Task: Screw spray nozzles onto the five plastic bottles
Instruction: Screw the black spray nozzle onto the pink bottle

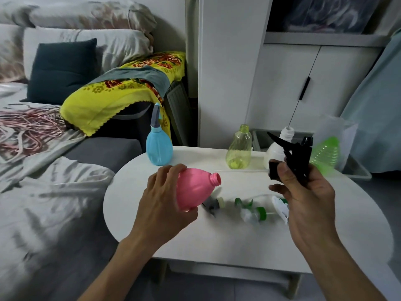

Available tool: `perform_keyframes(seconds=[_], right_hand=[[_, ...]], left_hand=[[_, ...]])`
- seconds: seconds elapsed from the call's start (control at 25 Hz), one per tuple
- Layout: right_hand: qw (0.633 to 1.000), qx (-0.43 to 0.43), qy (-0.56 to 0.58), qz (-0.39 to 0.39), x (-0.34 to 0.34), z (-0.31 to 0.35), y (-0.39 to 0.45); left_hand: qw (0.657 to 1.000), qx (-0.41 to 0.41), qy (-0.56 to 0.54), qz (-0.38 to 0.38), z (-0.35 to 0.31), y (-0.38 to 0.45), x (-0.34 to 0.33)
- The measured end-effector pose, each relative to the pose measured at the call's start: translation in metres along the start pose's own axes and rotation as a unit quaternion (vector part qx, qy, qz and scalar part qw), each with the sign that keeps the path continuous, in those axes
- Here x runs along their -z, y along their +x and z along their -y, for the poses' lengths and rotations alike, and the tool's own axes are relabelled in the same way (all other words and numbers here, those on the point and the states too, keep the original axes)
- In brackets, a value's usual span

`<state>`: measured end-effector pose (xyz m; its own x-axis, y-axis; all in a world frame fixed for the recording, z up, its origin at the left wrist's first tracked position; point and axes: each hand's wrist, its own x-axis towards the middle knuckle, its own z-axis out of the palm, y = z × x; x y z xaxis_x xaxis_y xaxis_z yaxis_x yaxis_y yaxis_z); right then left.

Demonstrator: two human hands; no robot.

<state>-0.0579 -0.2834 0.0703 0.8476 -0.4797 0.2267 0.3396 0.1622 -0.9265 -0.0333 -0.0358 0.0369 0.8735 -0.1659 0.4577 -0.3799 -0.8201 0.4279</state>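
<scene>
Overhead, the left hand (165,198) gripped a pink bottle (194,189), tilted, its threaded neck bare. The right hand (303,192) clasped a black spray nozzle (295,155).

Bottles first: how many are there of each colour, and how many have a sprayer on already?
Pink bottle, open neck, in the left hand: 1
Blue bottle, sprayer fitted: 1
Yellow-green bottle, open neck: 1
White bottle, open neck: 1
Bright green bottle, neck hidden: 1
Total: 5 bottles, 1 visibly fitted.
</scene>
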Motion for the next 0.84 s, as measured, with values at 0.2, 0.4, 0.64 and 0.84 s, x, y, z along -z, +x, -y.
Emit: perform_keyframes(seconds=[0.2, 0.4, 0.64, 0.84], right_hand=[[0.999, 0.029, 0.024, -0.03, 0.012, 0.012, 0.011], [0.998, -0.036, 0.0, 0.043, 0.011, -0.001, 0.007], [0.987, -0.024, -0.025, 0.156, -0.001, -0.017, -0.008], [0.97, 0.018, -0.052, 0.236, 0.003, -0.016, -0.007]], left_hand=[[1.0, 0.02, 0.012, -0.019, -0.004, 0.006, -0.001], [1.0, -0.022, 0.007, -0.01, -0.012, 0.008, -0.001], [0.995, -0.097, 0.012, 0.004, -0.026, 0.006, 0.0], [0.993, -0.116, 0.021, 0.016, -0.025, 0.004, 0.005]])
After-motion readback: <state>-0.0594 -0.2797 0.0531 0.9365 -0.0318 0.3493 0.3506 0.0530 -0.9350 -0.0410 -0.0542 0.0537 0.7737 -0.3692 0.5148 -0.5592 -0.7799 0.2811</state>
